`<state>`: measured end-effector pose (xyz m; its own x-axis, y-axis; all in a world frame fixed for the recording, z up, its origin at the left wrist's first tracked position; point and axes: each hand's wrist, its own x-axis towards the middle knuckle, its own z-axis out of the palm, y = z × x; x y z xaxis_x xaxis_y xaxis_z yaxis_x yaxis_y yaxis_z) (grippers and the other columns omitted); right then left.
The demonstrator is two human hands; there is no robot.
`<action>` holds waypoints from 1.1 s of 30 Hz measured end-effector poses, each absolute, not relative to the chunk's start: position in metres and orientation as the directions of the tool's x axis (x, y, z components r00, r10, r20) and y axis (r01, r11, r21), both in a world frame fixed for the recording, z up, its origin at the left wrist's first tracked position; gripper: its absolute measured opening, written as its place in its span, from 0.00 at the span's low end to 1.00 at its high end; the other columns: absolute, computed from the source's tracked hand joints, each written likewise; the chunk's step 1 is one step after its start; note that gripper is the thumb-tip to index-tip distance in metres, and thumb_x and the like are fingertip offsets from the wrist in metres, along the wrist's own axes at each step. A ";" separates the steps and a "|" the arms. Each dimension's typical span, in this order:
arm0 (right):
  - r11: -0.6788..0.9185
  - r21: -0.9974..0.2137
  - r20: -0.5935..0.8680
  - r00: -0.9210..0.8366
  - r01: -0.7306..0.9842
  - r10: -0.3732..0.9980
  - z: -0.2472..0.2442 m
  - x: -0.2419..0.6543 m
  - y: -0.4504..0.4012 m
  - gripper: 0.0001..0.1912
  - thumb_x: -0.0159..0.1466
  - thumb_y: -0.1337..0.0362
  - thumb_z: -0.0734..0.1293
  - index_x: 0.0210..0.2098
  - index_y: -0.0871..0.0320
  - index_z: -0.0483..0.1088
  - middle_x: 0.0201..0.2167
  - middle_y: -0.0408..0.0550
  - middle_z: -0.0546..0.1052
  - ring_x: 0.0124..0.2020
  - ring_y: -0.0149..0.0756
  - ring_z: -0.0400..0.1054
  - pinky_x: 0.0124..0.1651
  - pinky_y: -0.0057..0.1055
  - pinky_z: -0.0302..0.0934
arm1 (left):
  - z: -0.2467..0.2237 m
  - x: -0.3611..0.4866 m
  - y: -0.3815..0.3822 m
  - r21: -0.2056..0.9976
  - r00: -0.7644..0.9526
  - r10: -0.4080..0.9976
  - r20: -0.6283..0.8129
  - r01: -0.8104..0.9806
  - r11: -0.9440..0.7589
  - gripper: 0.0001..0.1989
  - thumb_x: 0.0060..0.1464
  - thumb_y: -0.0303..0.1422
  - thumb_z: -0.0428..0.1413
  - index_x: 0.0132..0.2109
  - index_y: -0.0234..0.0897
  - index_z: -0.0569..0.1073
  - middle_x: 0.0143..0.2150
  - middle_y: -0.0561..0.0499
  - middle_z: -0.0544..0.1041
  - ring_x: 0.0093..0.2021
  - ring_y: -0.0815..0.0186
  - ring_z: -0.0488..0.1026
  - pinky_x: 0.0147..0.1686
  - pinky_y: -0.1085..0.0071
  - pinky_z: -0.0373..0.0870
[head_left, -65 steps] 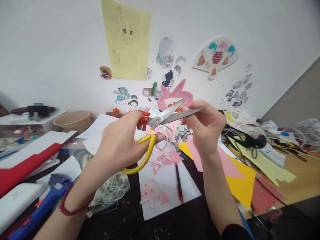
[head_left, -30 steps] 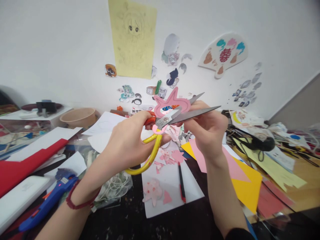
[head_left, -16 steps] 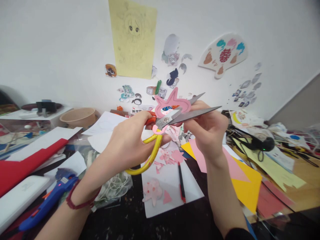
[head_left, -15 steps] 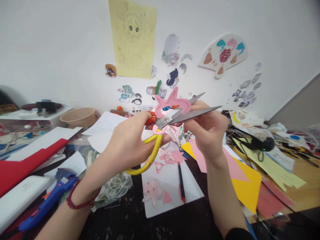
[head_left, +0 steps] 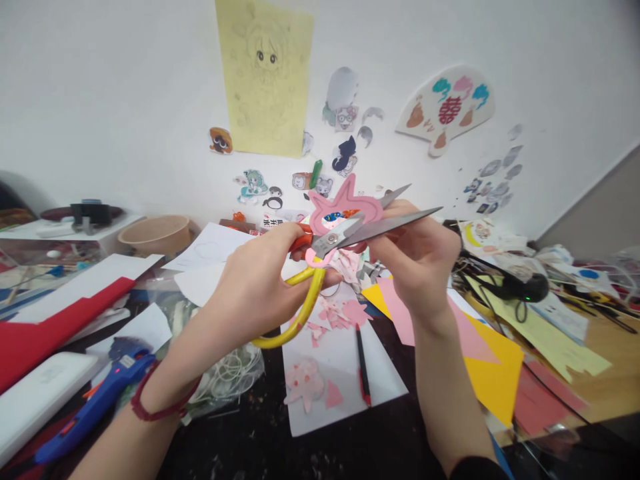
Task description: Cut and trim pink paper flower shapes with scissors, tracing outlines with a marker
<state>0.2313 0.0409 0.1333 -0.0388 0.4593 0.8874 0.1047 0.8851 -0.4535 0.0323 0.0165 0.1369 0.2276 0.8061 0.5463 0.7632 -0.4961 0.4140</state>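
My left hand (head_left: 260,280) is closed on the scissors (head_left: 333,239), which have one yellow handle loop and one orange-red loop. The scissor blades stand apart and point right, across a pink cutout (head_left: 345,200) with a spiky outline and an opening in its middle. My right hand (head_left: 417,257) pinches the right side of this cutout, its fingers partly behind the blades. Below the hands, a white sheet (head_left: 330,417) bears pink scraps (head_left: 340,313), a pink star-like piece (head_left: 304,383) and a black and red pen (head_left: 363,367).
A blue glue gun (head_left: 95,400) and a white case (head_left: 50,380) lie at the left, near red material (head_left: 60,317). Pink and yellow sheets (head_left: 493,363) are at the right. Behind stands a beige bowl (head_left: 156,235); drawings hang on the wall.
The blades have closed very slightly, the lower one tipping up a little. My right hand has shifted slightly right. The grip of both hands looks the same.
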 end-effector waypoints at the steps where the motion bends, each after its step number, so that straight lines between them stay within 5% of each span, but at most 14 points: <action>1: 0.884 -0.455 0.886 -0.041 0.112 0.461 0.133 0.232 0.041 0.05 0.59 0.71 0.69 0.33 0.54 0.75 0.34 0.44 0.75 0.30 0.31 0.71 0.27 0.30 0.63 | 0.137 0.032 0.017 0.416 0.227 0.805 0.547 0.761 -0.498 0.19 0.51 0.49 0.59 0.42 0.41 0.69 0.37 0.51 0.77 0.34 0.59 0.71 0.31 0.66 0.59; 33: 0.913 -0.384 0.923 0.062 0.138 0.379 0.126 0.227 0.053 0.04 0.61 0.68 0.70 0.35 0.54 0.76 0.30 0.41 0.76 0.26 0.28 0.70 0.25 0.29 0.64 | 0.134 0.042 0.016 0.484 0.207 0.816 0.540 0.716 -0.502 0.20 0.54 0.52 0.56 0.37 0.39 0.69 0.26 0.57 0.67 0.25 0.68 0.60 0.28 0.69 0.55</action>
